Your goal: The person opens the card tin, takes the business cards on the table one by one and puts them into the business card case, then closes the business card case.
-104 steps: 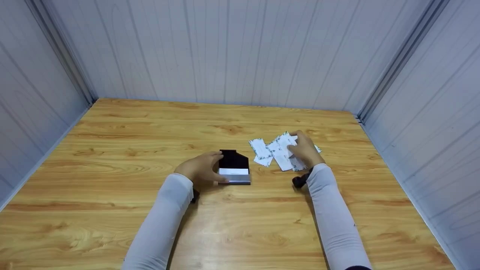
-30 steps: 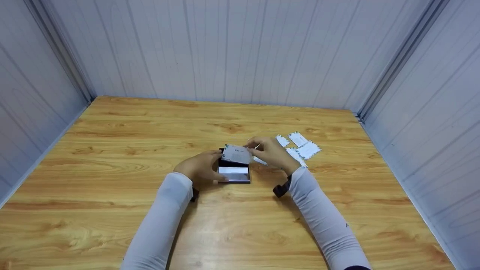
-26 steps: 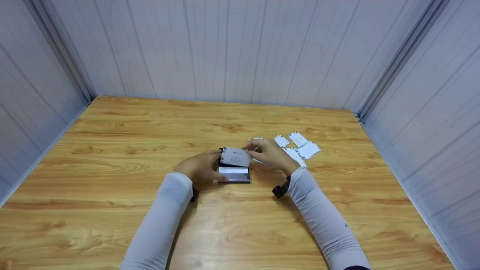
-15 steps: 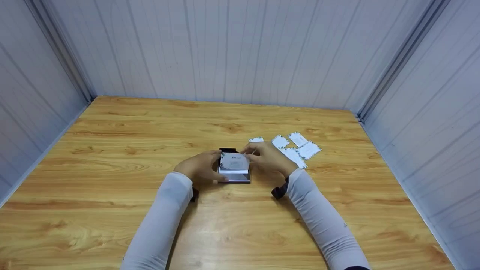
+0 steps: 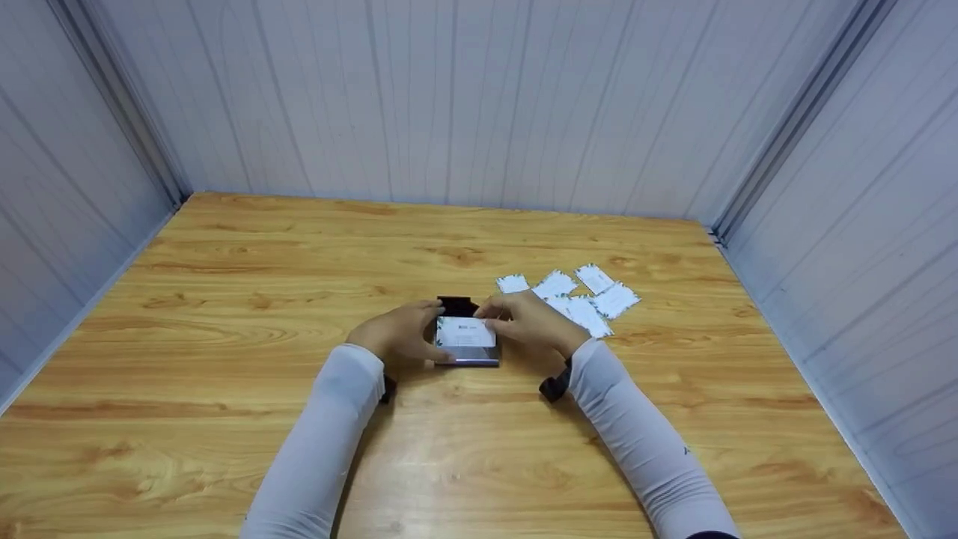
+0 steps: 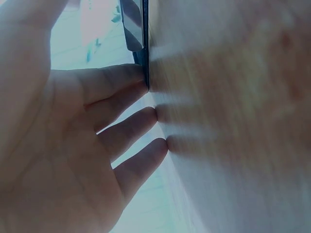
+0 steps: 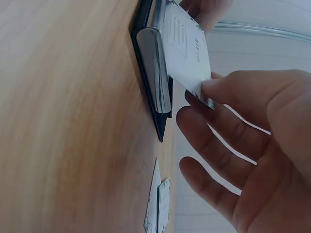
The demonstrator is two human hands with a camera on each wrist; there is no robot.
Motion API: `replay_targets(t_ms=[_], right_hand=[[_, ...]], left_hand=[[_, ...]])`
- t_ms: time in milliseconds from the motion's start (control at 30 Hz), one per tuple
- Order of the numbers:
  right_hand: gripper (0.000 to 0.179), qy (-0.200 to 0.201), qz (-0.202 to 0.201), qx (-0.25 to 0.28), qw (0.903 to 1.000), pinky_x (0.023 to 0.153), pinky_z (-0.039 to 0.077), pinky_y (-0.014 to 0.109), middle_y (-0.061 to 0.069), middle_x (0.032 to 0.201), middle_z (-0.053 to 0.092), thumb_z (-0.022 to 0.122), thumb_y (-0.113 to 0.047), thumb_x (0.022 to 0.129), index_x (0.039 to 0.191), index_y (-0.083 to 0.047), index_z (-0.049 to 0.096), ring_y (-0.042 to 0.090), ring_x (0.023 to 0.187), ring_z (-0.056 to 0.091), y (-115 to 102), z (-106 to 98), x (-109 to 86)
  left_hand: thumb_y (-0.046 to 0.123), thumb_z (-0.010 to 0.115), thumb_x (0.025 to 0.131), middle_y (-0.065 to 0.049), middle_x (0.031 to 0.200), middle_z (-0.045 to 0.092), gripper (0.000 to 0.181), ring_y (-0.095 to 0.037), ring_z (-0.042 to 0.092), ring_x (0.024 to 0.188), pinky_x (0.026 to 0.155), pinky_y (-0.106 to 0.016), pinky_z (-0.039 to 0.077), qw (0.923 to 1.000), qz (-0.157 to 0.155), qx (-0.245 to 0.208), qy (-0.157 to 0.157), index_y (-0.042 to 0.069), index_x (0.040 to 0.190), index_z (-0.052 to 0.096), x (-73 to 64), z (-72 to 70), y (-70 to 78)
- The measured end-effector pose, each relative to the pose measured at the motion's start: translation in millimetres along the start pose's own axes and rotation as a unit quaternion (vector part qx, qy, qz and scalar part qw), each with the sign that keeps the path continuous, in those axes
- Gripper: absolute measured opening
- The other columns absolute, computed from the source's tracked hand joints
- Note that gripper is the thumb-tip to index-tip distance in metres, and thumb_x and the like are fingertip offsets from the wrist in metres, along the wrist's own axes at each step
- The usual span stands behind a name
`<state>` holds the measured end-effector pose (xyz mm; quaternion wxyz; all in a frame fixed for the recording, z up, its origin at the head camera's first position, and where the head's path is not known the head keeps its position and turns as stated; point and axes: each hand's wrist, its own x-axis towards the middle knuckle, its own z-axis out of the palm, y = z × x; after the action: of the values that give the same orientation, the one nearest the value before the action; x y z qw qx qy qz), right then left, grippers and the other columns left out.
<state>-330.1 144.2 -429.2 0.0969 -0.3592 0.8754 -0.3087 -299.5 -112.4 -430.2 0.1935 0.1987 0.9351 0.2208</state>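
Where left hand (image 5: 397, 330) rests: parted thumb, fingers grip card case (image 5: 479, 356), nine-o'clock side
Right hand (image 5: 530, 318): thumb, forefinger pinch white card (image 5: 462, 334), two-o'clock corner

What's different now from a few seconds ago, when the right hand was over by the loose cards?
The right hand moved left, from the loose cards to the black case. It pinches a card, which came along, then slid toward the case's silver strip. The loose cards lie more spread out. The left hand stayed at the case's left side, and the case stayed put.
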Motion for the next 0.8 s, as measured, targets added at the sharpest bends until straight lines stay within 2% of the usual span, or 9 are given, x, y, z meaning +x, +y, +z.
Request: replay_targets(t_ms=[267, 500, 800], right_hand=[[0.025, -0.032, -0.005, -0.02, 0.9993, 0.088, 0.053, 0.037, 0.005, 0.113, 0.068, 0.065, -0.013, 0.099, 0.122, -0.006, 0.068, 0.019, 0.102, 0.063, -0.7, 2.0, 0.0], [0.023, -0.044, -0.028, -0.06, 0.9968, 0.09, 0.05, 0.038, 0.003, 0.115, 0.065, 0.067, -0.014, 0.097, 0.119, -0.009, 0.071, 0.02, 0.104, 0.059, 1.4, 5.5, 1.0], [0.023, -0.054, -0.014, -0.066, 0.9962, 0.091, 0.049, 0.035, 0.002, 0.114, 0.066, 0.067, -0.015, 0.098, 0.119, -0.009, 0.071, 0.017, 0.104, 0.058, -3.2, 6.1, -0.1]], left_hand=[[0.059, 0.077, 0.082, -0.014, 0.163, 0.024, 0.105, -0.033, 0.022, 0.149, 0.118, -0.05, 0.022, 1.0, 0.008, 0.002, 0.001, 0.005, 0.158, 0.028, -0.3, -0.7, -0.5], [0.057, 0.077, 0.083, -0.011, 0.165, 0.021, 0.104, -0.031, 0.019, 0.15, 0.118, -0.05, 0.024, 0.9999, 0.008, -0.009, -0.005, 0.008, 0.16, 0.026, -2.1, -1.2, -1.2], [0.059, 0.076, 0.083, -0.009, 0.165, 0.02, 0.104, -0.031, 0.019, 0.15, 0.117, -0.052, 0.025, 0.9999, -0.004, -0.006, -0.007, 0.011, 0.16, 0.025, -2.2, -0.4, -0.8]])
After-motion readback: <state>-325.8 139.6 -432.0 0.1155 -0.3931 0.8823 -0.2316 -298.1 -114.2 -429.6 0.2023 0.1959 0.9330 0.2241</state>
